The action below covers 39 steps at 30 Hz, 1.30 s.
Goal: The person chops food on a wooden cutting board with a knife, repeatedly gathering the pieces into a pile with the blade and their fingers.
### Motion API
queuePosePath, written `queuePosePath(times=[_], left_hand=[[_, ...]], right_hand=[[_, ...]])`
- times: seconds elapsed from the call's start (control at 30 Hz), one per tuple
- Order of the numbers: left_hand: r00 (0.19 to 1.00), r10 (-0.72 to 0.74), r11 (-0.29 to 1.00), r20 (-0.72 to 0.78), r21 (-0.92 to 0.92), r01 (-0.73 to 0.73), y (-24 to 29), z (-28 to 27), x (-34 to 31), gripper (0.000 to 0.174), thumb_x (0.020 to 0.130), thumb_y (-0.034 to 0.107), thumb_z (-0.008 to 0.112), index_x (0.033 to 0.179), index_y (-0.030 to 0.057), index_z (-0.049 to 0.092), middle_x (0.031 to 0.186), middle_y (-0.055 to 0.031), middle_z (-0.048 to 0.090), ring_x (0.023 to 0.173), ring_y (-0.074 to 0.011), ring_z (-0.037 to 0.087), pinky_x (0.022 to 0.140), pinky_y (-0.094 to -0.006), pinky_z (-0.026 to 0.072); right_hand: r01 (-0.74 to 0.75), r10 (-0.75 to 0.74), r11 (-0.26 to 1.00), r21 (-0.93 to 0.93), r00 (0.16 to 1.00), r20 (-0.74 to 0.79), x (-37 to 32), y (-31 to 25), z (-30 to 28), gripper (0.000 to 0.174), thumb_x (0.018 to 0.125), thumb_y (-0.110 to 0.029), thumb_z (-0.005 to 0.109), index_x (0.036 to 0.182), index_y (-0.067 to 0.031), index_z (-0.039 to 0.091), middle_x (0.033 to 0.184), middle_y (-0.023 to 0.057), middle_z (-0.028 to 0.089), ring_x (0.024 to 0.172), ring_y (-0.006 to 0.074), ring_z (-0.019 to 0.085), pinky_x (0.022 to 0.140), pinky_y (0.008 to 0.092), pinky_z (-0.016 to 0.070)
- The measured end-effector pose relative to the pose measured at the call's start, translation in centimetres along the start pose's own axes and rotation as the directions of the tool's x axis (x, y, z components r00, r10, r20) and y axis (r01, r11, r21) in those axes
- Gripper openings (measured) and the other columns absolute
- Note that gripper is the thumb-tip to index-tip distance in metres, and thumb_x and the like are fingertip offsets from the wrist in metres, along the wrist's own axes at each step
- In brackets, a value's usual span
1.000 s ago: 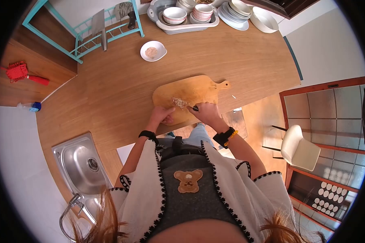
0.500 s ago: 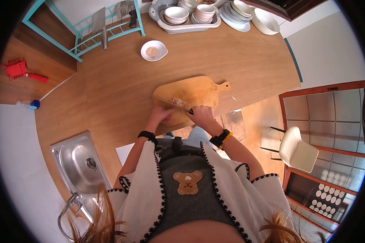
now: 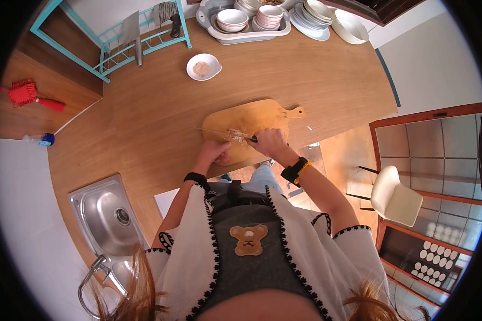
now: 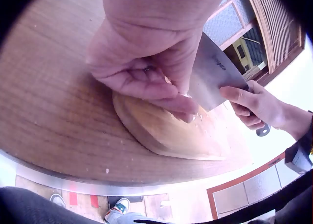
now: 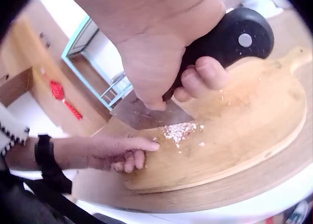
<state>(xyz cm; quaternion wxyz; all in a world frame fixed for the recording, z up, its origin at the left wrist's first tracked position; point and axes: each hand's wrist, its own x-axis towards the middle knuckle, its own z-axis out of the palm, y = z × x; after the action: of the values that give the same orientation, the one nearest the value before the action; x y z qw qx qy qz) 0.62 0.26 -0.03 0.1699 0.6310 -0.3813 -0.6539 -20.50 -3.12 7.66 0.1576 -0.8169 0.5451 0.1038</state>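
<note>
My right hand grips the black handle of a cleaver, thumb and fingers wrapped round it. The blade reaches leftward over the wooden cutting board, beside a small pile of finely chopped pale and reddish food. In the head view the blade shows as a thin line. My left hand rests at the near left part of the board, close to the pile. Its thumb lies straight while the other fingers are curled under, with nothing seen in them.
A white bowl with minced pinkish food stands beyond the board. Farther back are a turquoise rack holding knives, a dish basin with bowls, and stacked plates. A steel sink lies at left.
The cleaver's blade showed a broader face half a second ago and now appears nearly edge-on. My right hand has shifted slightly away from the body; my left hand stays in place.
</note>
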Motion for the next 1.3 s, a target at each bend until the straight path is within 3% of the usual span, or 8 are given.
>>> queuePosePath(times=[0.27, 0.7, 0.9, 0.97, 1.03, 1.2, 1.27, 1.3], left_hand=[[0.999, -0.002, 0.999, 0.044, -0.034, 0.003, 0.4, 0.0, -0.4, 0.038, 0.078, 0.033, 0.062, 0.063, -0.0021, 0.063, 0.058, -0.0103, 0.063, 0.050, -0.0149, 0.062, 0.042, -0.0228, 0.0452], [0.999, -0.034, 0.999, -0.012, 0.003, 0.034, 0.7, 0.2, -0.5, 0.042, 0.079, 0.037, 0.062, 0.066, -0.0029, 0.064, 0.061, -0.0112, 0.065, 0.051, -0.0154, 0.063, 0.045, -0.0227, 0.0475], [0.999, -0.037, 0.999, 0.018, 0.006, 0.037, 0.7, 0.1, -0.4, 0.044, 0.080, 0.038, 0.061, 0.069, -0.0042, 0.064, 0.065, -0.0120, 0.066, 0.054, -0.0175, 0.065, 0.046, -0.0233, 0.0486], [0.999, -0.033, 0.997, 0.035, -0.066, 0.036, 0.5, 0.0, -0.2, 0.042, 0.081, 0.037, 0.063, 0.069, -0.0037, 0.065, 0.065, -0.0120, 0.066, 0.054, -0.0174, 0.065, 0.046, -0.0227, 0.0483], [0.998, -0.048, 0.997, 0.035, -0.061, 0.050, 0.4, 0.0, -0.1, 0.042, 0.080, 0.036, 0.063, 0.069, -0.0037, 0.065, 0.065, -0.0121, 0.066, 0.054, -0.0172, 0.065, 0.045, -0.0224, 0.0479], [0.999, -0.040, 0.999, 0.023, -0.034, 0.041, -0.1, 0.3, 0.5, 0.042, 0.080, 0.036, 0.064, 0.069, -0.0038, 0.065, 0.064, -0.0123, 0.066, 0.054, -0.0167, 0.065, 0.044, -0.0219, 0.0464], [0.999, -0.044, 0.999, 0.000, -0.030, 0.044, -0.1, 0.4, 0.5, 0.042, 0.080, 0.036, 0.064, 0.068, -0.0041, 0.065, 0.064, -0.0121, 0.065, 0.054, -0.0162, 0.065, 0.043, -0.0216, 0.0454], [0.999, -0.040, 0.998, 0.006, -0.039, 0.040, 0.1, 0.4, 0.4, 0.042, 0.080, 0.036, 0.064, 0.068, -0.0041, 0.065, 0.064, -0.0121, 0.065, 0.054, -0.0162, 0.065, 0.043, -0.0216, 0.0454]], right_hand=[[0.121, -0.119, 0.989, -0.081, 0.993, 0.026, 2.4, 1.6, -1.4, 0.058, 0.081, -0.060, 0.045, 0.078, -0.0066, 0.069, 0.070, 0.0169, 0.064, 0.069, 0.0332, 0.063, 0.063, 0.0430, 0.0496], [0.099, -0.088, 0.992, -0.075, 0.986, 0.139, 2.3, 1.6, -2.0, 0.056, 0.082, -0.058, 0.044, 0.079, -0.0072, 0.068, 0.072, 0.0140, 0.065, 0.071, 0.0302, 0.064, 0.065, 0.0412, 0.0499], [0.117, -0.116, 0.991, -0.071, 0.993, 0.019, 0.5, 1.4, -1.0, 0.052, 0.083, -0.055, 0.047, 0.076, -0.0080, 0.067, 0.067, 0.0140, 0.064, 0.066, 0.0303, 0.064, 0.059, 0.0414, 0.0499], [0.086, -0.075, 0.994, 0.069, 0.986, -0.151, -0.9, 1.5, -0.8, 0.054, 0.082, -0.057, 0.048, 0.075, -0.0073, 0.067, 0.065, 0.0149, 0.063, 0.066, 0.0301, 0.064, 0.059, 0.0410, 0.0500], [-0.037, 0.058, 0.983, 0.181, 0.992, -0.113, -2.2, 1.4, -0.2, 0.057, 0.082, -0.059, 0.046, 0.076, -0.0065, 0.067, 0.064, 0.0149, 0.063, 0.066, 0.0301, 0.064, 0.058, 0.0410, 0.0495], [-0.348, 0.381, 0.837, 0.422, 0.925, 0.007, -4.2, 2.9, 1.8, 0.060, 0.084, -0.060, 0.046, 0.075, -0.0042, 0.064, 0.055, 0.0109, 0.058, 0.056, 0.0247, 0.061, 0.052, 0.0372, 0.0470], [-0.453, 0.523, 0.278, 0.847, 0.811, 0.262, -5.5, 2.9, 2.7, 0.055, 0.086, -0.056, 0.049, 0.071, -0.0030, 0.059, 0.049, 0.0056, 0.051, 0.046, 0.0176, 0.053, 0.045, 0.0328, 0.0432], [-0.456, 0.527, 0.286, 0.843, 0.809, 0.259, -6.1, 2.9, 3.2, 0.055, 0.086, -0.056, 0.049, 0.071, -0.0030, 0.059, 0.049, 0.0056, 0.051, 0.046, 0.0176, 0.053, 0.045, 0.0328, 0.0432]])
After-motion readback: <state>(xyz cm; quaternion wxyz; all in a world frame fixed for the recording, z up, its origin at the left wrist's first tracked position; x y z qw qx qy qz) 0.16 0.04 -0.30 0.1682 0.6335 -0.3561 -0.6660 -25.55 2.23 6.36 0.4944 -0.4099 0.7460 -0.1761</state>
